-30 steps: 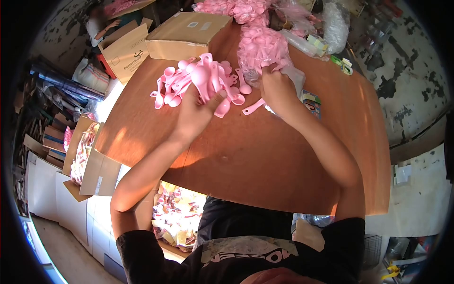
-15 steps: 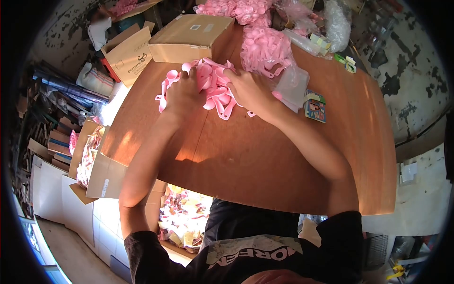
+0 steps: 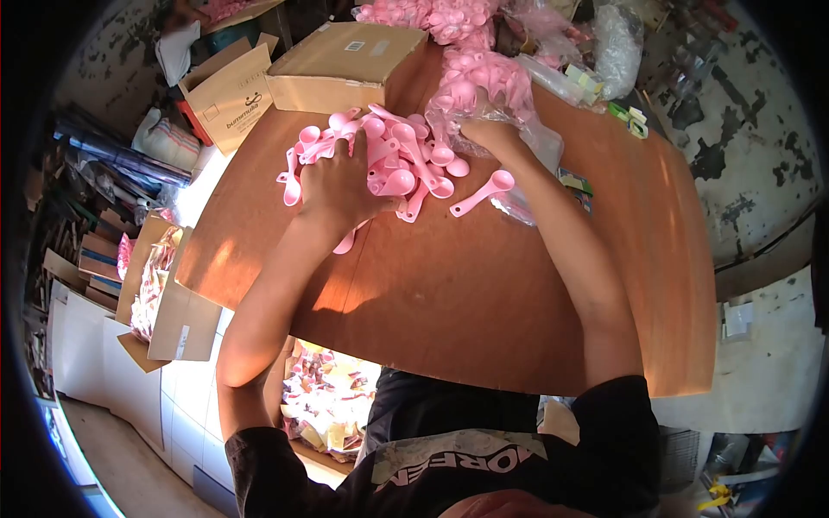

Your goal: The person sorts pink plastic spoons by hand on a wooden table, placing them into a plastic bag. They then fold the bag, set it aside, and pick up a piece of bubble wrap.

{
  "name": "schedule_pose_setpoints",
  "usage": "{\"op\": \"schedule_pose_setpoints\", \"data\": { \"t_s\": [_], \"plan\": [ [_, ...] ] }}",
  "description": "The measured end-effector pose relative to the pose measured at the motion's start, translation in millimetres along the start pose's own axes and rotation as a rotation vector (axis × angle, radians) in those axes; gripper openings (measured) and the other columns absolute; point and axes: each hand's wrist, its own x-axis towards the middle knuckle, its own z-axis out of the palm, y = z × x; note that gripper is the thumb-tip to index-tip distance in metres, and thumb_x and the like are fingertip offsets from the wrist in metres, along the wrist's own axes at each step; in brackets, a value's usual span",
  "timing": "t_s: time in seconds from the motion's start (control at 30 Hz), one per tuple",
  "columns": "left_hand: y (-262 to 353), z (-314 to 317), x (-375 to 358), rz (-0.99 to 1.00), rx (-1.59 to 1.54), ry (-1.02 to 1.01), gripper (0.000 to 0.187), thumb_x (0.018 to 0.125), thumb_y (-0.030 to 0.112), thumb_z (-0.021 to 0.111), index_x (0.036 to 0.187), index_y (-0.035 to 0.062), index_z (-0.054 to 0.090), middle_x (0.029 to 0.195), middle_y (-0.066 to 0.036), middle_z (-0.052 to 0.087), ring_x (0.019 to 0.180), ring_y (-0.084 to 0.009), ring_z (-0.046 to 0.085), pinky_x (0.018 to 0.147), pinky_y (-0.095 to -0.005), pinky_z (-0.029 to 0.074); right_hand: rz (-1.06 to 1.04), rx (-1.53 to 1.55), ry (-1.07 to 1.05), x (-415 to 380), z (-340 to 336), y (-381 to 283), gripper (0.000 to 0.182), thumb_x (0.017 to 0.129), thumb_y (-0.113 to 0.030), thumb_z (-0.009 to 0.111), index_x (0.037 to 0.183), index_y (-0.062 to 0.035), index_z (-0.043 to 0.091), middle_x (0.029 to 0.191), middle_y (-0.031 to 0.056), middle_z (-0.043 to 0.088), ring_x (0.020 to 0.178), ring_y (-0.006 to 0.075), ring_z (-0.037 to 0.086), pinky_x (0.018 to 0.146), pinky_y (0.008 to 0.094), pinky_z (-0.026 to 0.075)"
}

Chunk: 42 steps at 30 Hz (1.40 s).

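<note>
A loose heap of pink measuring spoons [image 3: 400, 183] lies on the brown table. My left hand [image 3: 337, 186] rests over the heap's left side, fingers spread among the spoons and thumb stretched to the right. To the right, my right hand [image 3: 490, 129] grips a clear plastic bag [image 3: 527, 104] full of pink spoons, its fingers partly hidden by film and spoons. The bag's near edge meets the heap. One single spoon [image 3: 484, 193] lies apart, below my right wrist. Flat clear plastic [image 3: 515, 207] shows beside my right forearm.
A closed cardboard box [image 3: 345, 65] stands behind the heap. More bagged pink spoons [image 3: 432, 19] lie at the back. A green-and-white tape dispenser [image 3: 630, 119] sits at the right. Below the table's front edge is a carton of small packets [image 3: 328, 401]; another open carton [image 3: 186, 324] stands left.
My right hand has left the heap and moved up and right to the plastic bag. The bag's near edge has come left, and the spoons have spread. My left hand has opened wider.
</note>
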Motion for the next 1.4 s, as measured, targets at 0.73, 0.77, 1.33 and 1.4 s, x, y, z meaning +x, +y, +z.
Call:
{"op": "schedule_pose_setpoints", "data": {
  "t_s": [0.73,0.77,1.33,1.4],
  "plan": [
    [-0.7,-13.9,-8.0,-0.063,-0.018,-0.130,0.110,0.055,0.069,0.078,0.141,0.0134,0.037,0.129,-0.014,0.054,0.114,-0.0342,0.059,0.091,-0.0519,0.048,-0.033,-0.015,0.032,31.7,39.9,34.0,0.080,0.071,-0.028,0.075,0.135,0.0072,0.043,0.118,0.0251,0.061,0.110,0.0386,0.060,0.092,0.0465,0.048],
    [-0.8,-14.0,-8.5,-0.061,-0.021,-0.127,0.110,0.055,0.069,0.078,0.141,0.0134,0.037,0.129,-0.014,0.054,0.114,-0.0342,0.059,0.091,-0.0519,0.048,-0.033,-0.018,0.035,31.2,39.9,33.9,0.080,0.071,-0.028,0.075,0.135,0.0072,0.043,0.118,0.0251,0.061,0.110,0.0386,0.060,0.092,0.0465,0.048],
    [30.9,-10.5,-16.2,0.238,-0.180,0.343,0.087,0.067,0.048,0.080,0.133,0.0031,0.046,0.130,-0.017,0.053,0.111,-0.0341,0.060,0.087,-0.0508,0.049,-0.330,-0.244,0.063,-86.9,-69.7,9.8,0.036,0.078,-0.007,0.063,0.109,0.0103,0.058,0.080,0.0224,0.068,0.063,0.0292,0.069,0.054,0.0371,0.056],
    [35.6,-6.5,-15.3,0.298,-0.231,0.396,0.081,0.070,0.045,0.080,0.131,0.0016,0.049,0.129,-0.018,0.053,0.111,-0.0348,0.059,0.087,-0.0493,0.049,-0.238,0.071,-0.124,-94.1,-92.3,23.7,0.037,0.080,-0.006,0.063,0.113,0.0089,0.055,0.091,0.0263,0.067,0.078,0.0341,0.070,0.066,0.0384,0.056]
  ]
}}
